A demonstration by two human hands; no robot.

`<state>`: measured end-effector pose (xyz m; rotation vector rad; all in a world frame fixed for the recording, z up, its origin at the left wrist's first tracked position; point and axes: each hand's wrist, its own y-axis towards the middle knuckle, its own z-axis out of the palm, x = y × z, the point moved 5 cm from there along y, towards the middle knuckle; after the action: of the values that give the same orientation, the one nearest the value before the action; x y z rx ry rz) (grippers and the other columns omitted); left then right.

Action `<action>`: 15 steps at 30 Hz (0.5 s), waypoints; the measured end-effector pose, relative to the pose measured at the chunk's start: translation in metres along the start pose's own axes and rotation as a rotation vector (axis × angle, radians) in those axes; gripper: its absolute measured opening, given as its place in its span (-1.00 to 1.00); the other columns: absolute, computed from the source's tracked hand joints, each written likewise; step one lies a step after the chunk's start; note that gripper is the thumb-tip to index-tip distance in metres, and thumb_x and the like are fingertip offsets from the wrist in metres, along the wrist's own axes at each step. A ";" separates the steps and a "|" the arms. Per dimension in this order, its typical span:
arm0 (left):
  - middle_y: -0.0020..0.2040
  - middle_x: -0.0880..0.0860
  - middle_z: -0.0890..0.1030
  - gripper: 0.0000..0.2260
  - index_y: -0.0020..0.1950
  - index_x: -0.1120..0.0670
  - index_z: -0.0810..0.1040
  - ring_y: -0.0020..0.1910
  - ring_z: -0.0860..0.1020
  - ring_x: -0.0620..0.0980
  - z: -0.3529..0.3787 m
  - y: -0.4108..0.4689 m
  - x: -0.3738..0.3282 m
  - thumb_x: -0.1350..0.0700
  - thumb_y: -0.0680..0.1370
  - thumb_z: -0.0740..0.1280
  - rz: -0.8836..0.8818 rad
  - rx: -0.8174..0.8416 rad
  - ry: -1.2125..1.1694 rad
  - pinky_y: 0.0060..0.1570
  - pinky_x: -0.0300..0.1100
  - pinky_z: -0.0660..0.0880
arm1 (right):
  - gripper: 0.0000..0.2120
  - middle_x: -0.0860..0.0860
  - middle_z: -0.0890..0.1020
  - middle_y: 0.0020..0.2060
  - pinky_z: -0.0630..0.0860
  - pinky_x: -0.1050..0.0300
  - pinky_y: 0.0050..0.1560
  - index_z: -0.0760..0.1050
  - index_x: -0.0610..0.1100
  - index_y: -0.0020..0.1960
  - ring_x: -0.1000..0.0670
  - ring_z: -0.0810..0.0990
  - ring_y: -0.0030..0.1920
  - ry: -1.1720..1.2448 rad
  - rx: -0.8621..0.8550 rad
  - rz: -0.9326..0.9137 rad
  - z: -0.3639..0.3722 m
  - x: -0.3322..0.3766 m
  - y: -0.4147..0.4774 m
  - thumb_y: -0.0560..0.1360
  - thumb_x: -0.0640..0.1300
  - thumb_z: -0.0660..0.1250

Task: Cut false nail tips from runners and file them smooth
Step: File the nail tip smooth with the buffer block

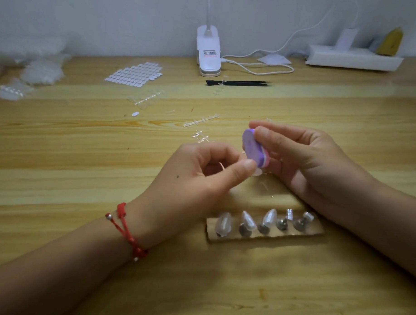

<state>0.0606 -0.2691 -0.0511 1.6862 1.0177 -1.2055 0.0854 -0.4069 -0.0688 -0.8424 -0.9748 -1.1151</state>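
head: over near edge of table (61, 152), facing forward and down
nearness: close above left hand (201, 173) and right hand (306, 160)

Two hands filing a false nail tip over a wooden tabletop (80, 282).
The right hand (306, 160) grips a purple file block (253, 148); the left hand (201, 178) pinches a clear nail tip (257, 171) against its lower edge.

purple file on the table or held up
Held up: the right hand pinches the purple file above the table, its lower edge at a clear tip in the left hand.
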 end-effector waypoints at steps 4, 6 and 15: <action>-0.56 -0.15 0.39 -0.84 -0.24 0.06 0.60 -0.54 0.27 -0.22 -0.005 0.001 0.000 -0.01 0.40 0.33 -0.015 -0.066 -0.076 -0.50 -0.46 0.23 | -0.86 -0.03 0.70 -0.24 0.56 0.28 -0.40 0.71 -0.06 -0.20 0.08 0.66 -0.30 0.078 -0.040 -0.030 -0.003 0.003 0.002 0.27 -0.12 0.43; -0.57 -0.14 0.40 -0.79 -0.16 0.11 0.63 -0.55 0.28 -0.21 -0.008 0.003 0.002 -0.01 0.40 0.33 -0.025 -0.107 -0.100 -0.49 -0.48 0.25 | -0.86 -0.01 0.70 -0.25 0.52 0.30 -0.46 0.72 -0.04 -0.18 0.09 0.65 -0.33 0.053 -0.012 -0.032 -0.002 0.004 0.001 0.28 -0.12 0.42; -0.55 -0.14 0.36 -0.85 -0.14 0.11 0.61 -0.54 0.24 -0.21 -0.015 0.005 0.008 0.05 0.50 0.31 -0.041 -0.175 -0.110 -0.47 -0.46 0.24 | -0.54 -0.06 0.71 0.03 0.59 0.27 -0.13 0.65 -0.07 0.11 0.04 0.70 -0.03 -0.021 0.191 0.014 0.000 -0.001 -0.001 0.22 -0.26 0.49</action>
<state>0.0712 -0.2557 -0.0547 1.4548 1.0618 -1.1860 0.0844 -0.4064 -0.0695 -0.7062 -1.0725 -0.9854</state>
